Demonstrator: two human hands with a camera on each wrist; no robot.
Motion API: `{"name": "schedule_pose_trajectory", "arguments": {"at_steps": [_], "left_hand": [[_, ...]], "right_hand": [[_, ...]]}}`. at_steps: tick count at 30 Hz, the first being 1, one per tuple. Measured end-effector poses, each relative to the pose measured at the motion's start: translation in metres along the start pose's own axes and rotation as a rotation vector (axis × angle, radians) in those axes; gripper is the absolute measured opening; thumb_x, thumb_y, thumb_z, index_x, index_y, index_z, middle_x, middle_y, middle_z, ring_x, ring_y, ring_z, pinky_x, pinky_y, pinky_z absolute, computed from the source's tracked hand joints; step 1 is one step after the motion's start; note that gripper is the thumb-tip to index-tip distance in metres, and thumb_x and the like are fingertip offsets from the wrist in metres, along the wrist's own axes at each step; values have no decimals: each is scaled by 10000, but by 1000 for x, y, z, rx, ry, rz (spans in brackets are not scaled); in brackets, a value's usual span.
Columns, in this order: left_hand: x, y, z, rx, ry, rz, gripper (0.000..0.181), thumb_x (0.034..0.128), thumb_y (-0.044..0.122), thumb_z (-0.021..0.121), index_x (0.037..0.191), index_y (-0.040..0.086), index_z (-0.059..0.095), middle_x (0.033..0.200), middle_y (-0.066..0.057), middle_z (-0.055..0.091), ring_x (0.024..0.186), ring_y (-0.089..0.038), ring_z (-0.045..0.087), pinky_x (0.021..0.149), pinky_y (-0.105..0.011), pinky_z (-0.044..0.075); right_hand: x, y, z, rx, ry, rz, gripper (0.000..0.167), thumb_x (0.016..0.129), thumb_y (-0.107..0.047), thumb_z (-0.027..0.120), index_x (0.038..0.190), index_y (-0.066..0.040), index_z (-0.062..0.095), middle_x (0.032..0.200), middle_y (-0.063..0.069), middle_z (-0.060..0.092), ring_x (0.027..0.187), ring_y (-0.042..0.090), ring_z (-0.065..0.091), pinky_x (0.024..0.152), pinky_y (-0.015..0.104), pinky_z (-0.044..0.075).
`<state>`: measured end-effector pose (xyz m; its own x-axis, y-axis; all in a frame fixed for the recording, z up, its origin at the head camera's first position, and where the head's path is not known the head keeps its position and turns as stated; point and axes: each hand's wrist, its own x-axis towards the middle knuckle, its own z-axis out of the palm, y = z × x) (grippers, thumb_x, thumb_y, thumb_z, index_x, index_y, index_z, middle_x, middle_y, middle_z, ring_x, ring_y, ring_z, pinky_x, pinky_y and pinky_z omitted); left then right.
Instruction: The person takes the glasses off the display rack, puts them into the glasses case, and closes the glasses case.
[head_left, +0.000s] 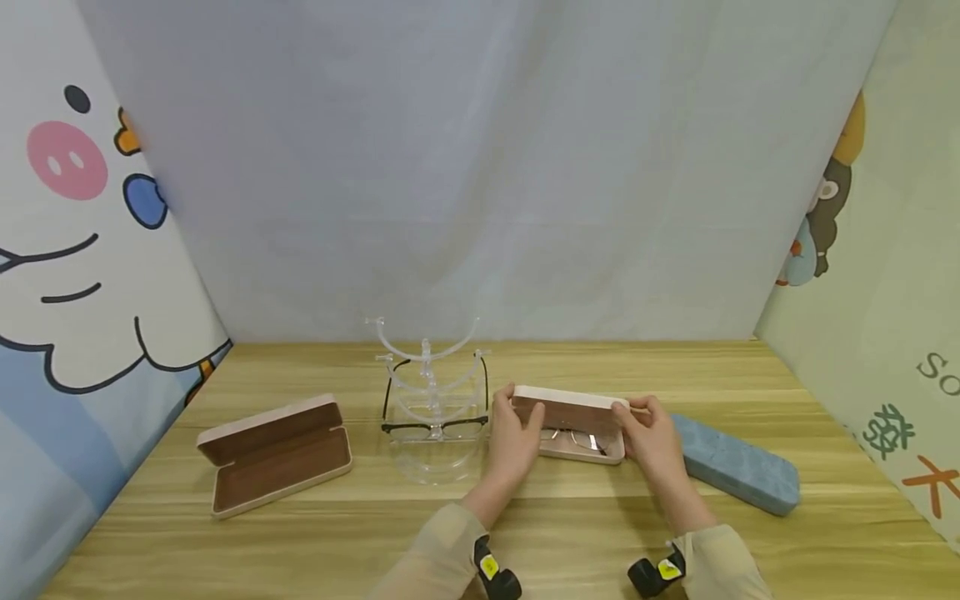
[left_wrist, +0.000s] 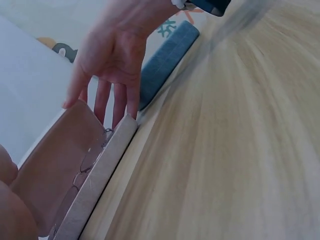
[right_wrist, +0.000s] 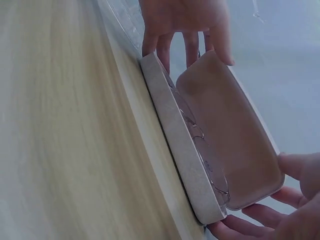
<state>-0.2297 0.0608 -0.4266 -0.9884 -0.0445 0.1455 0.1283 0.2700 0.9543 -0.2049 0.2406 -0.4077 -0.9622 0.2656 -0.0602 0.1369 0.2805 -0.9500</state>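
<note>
A white glasses case (head_left: 566, 397) with a brown lining stands open between the two hands, its lid tilted up. Wire-framed glasses (head_left: 587, 440) lie inside, also visible in the right wrist view as thin-rimmed glasses (right_wrist: 212, 165). The left hand (head_left: 512, 446) holds the case's left end, thumb at the lid. At the right end, the right hand (head_left: 655, 442) has its thumb on the lid edge and fingers behind and beside the case. Both wrist views show the hands (left_wrist: 117, 52) (right_wrist: 185, 17) at opposite ends; some fingertips are hidden behind the lid.
Left of the hands, a clear display stand (head_left: 427, 379) bears black-framed glasses (head_left: 465, 428). Another open case (head_left: 281, 493) with brown lining lies at the far left. A closed blue case (head_left: 738, 465) lies just right of the right hand. A grey cloth hangs behind the table.
</note>
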Motion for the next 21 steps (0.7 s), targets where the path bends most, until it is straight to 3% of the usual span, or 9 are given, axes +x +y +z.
{"name": "schedule_pose_trajectory", "arguments": {"at_steps": [5, 9, 16, 21], "left_hand": [[1, 1, 1, -14, 36, 7, 426, 926, 269, 515, 1234, 26, 349, 1285, -199, 406, 1224, -350, 395, 1001, -479, 346], [3, 1, 3, -8, 60, -22, 380, 928, 269, 511, 1189, 33, 366, 1237, -210, 439, 1176, -351, 438, 975, -468, 373], [4, -2, 1, 21, 123, -92, 288, 938, 264, 496, 1147, 82, 420, 1163, -172, 525, 947, -301, 571, 746, -379, 499], [1, -3, 0, 12, 99, -95, 364, 933, 290, 505, 1215, 81, 409, 1181, -139, 526, 989, -284, 548, 817, -389, 474]], "right_hand": [[-3, 0, 0, 33, -5, -15, 465, 926, -328, 513, 1238, -3, 396, 1295, 273, 445, 1158, 347, 474, 840, 377, 501], [-5, 2, 2, 72, 13, -12, 404, 922, -250, 534, 1211, 6, 413, 1250, 252, 469, 1076, 261, 509, 782, 295, 507], [-7, 5, 5, 163, 10, -10, 376, 905, -165, 562, 1192, 32, 421, 1207, 224, 480, 927, 81, 519, 733, 215, 495], [-10, 5, 1, 157, -10, -10, 409, 916, -190, 545, 1227, 33, 400, 1256, 235, 455, 953, 62, 517, 763, 201, 487]]}}
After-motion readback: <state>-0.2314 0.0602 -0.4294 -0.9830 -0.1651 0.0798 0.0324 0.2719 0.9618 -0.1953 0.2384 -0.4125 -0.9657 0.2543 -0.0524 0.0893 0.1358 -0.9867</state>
